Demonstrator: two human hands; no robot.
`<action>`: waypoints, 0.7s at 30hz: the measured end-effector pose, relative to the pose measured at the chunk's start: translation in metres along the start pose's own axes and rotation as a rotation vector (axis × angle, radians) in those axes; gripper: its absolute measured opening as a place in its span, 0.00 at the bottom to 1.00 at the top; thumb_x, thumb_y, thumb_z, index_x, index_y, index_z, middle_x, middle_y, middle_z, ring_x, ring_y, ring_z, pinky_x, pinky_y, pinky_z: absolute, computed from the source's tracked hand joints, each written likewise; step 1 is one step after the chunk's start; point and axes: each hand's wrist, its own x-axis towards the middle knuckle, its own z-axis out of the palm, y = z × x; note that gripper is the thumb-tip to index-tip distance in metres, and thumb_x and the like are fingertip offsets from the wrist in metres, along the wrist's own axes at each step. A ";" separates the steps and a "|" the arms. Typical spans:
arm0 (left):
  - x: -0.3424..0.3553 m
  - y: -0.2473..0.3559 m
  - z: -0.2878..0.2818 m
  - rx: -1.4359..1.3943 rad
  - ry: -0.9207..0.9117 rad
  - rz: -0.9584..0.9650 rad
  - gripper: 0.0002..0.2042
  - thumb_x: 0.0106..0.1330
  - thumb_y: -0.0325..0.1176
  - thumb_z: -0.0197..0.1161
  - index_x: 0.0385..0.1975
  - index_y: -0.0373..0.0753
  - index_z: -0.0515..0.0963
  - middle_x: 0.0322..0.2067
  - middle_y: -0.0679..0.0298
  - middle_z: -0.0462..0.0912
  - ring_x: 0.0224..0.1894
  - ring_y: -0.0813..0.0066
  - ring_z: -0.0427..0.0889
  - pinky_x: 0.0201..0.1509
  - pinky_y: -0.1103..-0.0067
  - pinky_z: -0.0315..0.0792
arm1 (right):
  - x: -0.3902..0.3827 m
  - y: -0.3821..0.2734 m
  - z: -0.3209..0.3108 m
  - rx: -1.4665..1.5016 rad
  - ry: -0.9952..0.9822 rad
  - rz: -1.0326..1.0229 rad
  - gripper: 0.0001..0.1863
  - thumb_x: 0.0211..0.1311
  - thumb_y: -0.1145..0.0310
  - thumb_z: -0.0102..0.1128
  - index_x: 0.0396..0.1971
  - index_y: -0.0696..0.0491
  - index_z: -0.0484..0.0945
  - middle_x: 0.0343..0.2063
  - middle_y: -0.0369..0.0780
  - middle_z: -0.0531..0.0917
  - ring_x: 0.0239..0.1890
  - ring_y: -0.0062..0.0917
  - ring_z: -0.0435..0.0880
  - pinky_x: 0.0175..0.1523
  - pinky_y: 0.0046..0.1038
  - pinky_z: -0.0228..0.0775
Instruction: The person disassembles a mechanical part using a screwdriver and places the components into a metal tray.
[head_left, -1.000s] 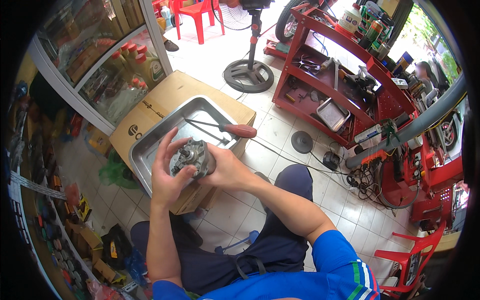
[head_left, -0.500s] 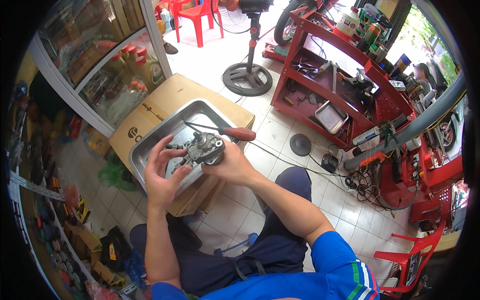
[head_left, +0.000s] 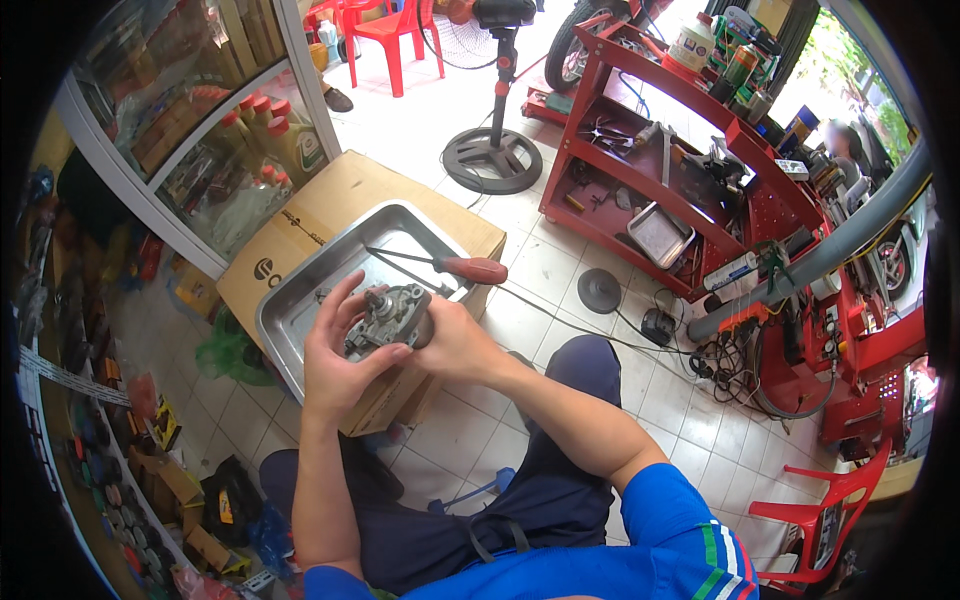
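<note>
Over the metal tray (head_left: 283,318), both my hands hold a grey metal part (head_left: 388,318) that looks like a carburetor. My right hand (head_left: 456,342) wraps round its right side. From the left, my left hand (head_left: 336,362) curls about it, thumb along the near edge and fingers at the far side; some fingertips are hidden behind the part. A screwdriver (head_left: 475,270) with a red handle lies across the tray's right rim, its dark shaft pointing left into the tray. A second slim dark tool lies beside that shaft, partly covered.
The tray rests on a cardboard box (head_left: 345,178). A glass cabinet (head_left: 215,130) stands on the left, a fan base (head_left: 492,160) beyond. To the right is a red tool cart (head_left: 600,95); a cable (head_left: 560,325) crosses the tiled floor. Boxes and bags crowd the lower left.
The metal part has turned in my hands and come slightly left and nearer. My left hand has closed in around it, its thumb now along the near edge. The screwdriver stays on the rim.
</note>
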 end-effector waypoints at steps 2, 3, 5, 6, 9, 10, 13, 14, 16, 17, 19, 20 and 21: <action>-0.001 0.001 0.000 0.001 -0.008 -0.034 0.48 0.45 0.26 0.84 0.71 0.35 0.65 0.57 0.52 0.82 0.62 0.65 0.78 0.70 0.69 0.66 | 0.000 -0.007 0.001 0.025 -0.001 -0.014 0.34 0.50 0.69 0.76 0.60 0.52 0.76 0.46 0.43 0.87 0.49 0.32 0.87 0.55 0.33 0.77; -0.001 0.002 0.000 0.007 -0.002 -0.039 0.48 0.46 0.27 0.84 0.71 0.35 0.65 0.57 0.53 0.82 0.62 0.65 0.78 0.70 0.69 0.66 | 0.000 -0.009 0.001 0.019 -0.003 -0.013 0.34 0.50 0.69 0.76 0.61 0.51 0.76 0.46 0.43 0.87 0.49 0.32 0.87 0.55 0.33 0.77; -0.001 0.002 0.000 0.028 0.005 -0.026 0.48 0.46 0.27 0.84 0.71 0.35 0.65 0.56 0.53 0.82 0.61 0.65 0.78 0.70 0.69 0.66 | 0.000 -0.011 0.001 0.010 -0.008 -0.011 0.35 0.50 0.70 0.75 0.62 0.50 0.75 0.46 0.42 0.87 0.49 0.31 0.87 0.56 0.33 0.77; -0.002 0.002 0.000 0.043 0.005 -0.009 0.48 0.46 0.27 0.84 0.71 0.35 0.65 0.56 0.53 0.82 0.61 0.65 0.78 0.70 0.69 0.66 | 0.000 -0.011 0.001 -0.006 -0.007 -0.009 0.35 0.50 0.70 0.75 0.62 0.50 0.75 0.46 0.43 0.87 0.49 0.31 0.87 0.56 0.33 0.77; -0.002 0.004 0.000 0.053 0.006 0.011 0.48 0.47 0.27 0.84 0.71 0.35 0.64 0.54 0.54 0.83 0.61 0.65 0.78 0.69 0.69 0.67 | -0.001 -0.010 0.002 -0.026 -0.007 -0.002 0.35 0.51 0.71 0.74 0.62 0.50 0.75 0.45 0.43 0.87 0.49 0.32 0.88 0.55 0.33 0.78; -0.003 0.005 0.000 0.052 0.008 0.012 0.48 0.47 0.27 0.84 0.71 0.35 0.64 0.54 0.54 0.83 0.61 0.65 0.79 0.69 0.69 0.67 | -0.001 -0.010 0.003 -0.017 -0.009 0.001 0.34 0.51 0.71 0.74 0.63 0.50 0.75 0.45 0.43 0.87 0.49 0.32 0.88 0.55 0.33 0.78; -0.003 0.005 0.000 0.040 0.030 -0.020 0.48 0.47 0.26 0.83 0.71 0.36 0.64 0.54 0.54 0.83 0.61 0.66 0.78 0.69 0.70 0.67 | 0.000 -0.010 0.004 0.015 -0.019 0.017 0.34 0.51 0.70 0.74 0.61 0.51 0.75 0.45 0.44 0.87 0.48 0.33 0.88 0.55 0.33 0.78; -0.002 0.005 0.000 0.029 0.041 -0.015 0.47 0.47 0.26 0.83 0.71 0.36 0.64 0.53 0.53 0.83 0.60 0.66 0.79 0.69 0.70 0.68 | 0.000 -0.010 0.005 0.026 -0.023 0.024 0.33 0.51 0.70 0.74 0.61 0.52 0.75 0.44 0.44 0.87 0.48 0.33 0.88 0.54 0.33 0.78; -0.001 0.005 0.001 0.006 0.060 0.000 0.47 0.47 0.26 0.83 0.70 0.35 0.64 0.53 0.53 0.84 0.60 0.67 0.79 0.69 0.70 0.68 | 0.001 -0.004 0.006 -0.001 -0.015 0.021 0.33 0.50 0.68 0.75 0.59 0.54 0.75 0.43 0.45 0.87 0.47 0.35 0.88 0.54 0.34 0.78; -0.001 0.003 0.001 0.006 0.069 0.012 0.46 0.48 0.25 0.82 0.70 0.35 0.64 0.53 0.53 0.83 0.59 0.67 0.80 0.69 0.70 0.68 | 0.001 -0.001 0.007 -0.015 -0.011 0.020 0.34 0.49 0.68 0.75 0.59 0.55 0.75 0.42 0.46 0.87 0.46 0.35 0.88 0.53 0.34 0.78; -0.003 0.000 -0.002 0.009 0.091 0.036 0.45 0.50 0.24 0.81 0.70 0.35 0.63 0.54 0.52 0.83 0.57 0.68 0.81 0.68 0.71 0.69 | 0.001 -0.008 0.007 -0.023 -0.018 0.066 0.32 0.48 0.67 0.76 0.54 0.57 0.75 0.39 0.47 0.87 0.45 0.37 0.88 0.51 0.35 0.78; -0.003 0.000 -0.004 -0.068 0.156 0.038 0.43 0.53 0.25 0.78 0.71 0.35 0.63 0.54 0.52 0.82 0.57 0.68 0.81 0.68 0.71 0.69 | 0.001 -0.011 0.007 -0.027 -0.021 0.089 0.31 0.47 0.66 0.76 0.52 0.58 0.74 0.38 0.48 0.87 0.44 0.37 0.88 0.51 0.36 0.78; -0.002 0.001 -0.007 -0.145 0.215 0.037 0.42 0.56 0.26 0.76 0.71 0.35 0.62 0.55 0.52 0.82 0.56 0.68 0.81 0.67 0.71 0.69 | 0.000 -0.009 0.008 -0.068 -0.032 0.090 0.30 0.46 0.67 0.76 0.50 0.58 0.74 0.36 0.48 0.87 0.43 0.38 0.88 0.50 0.36 0.77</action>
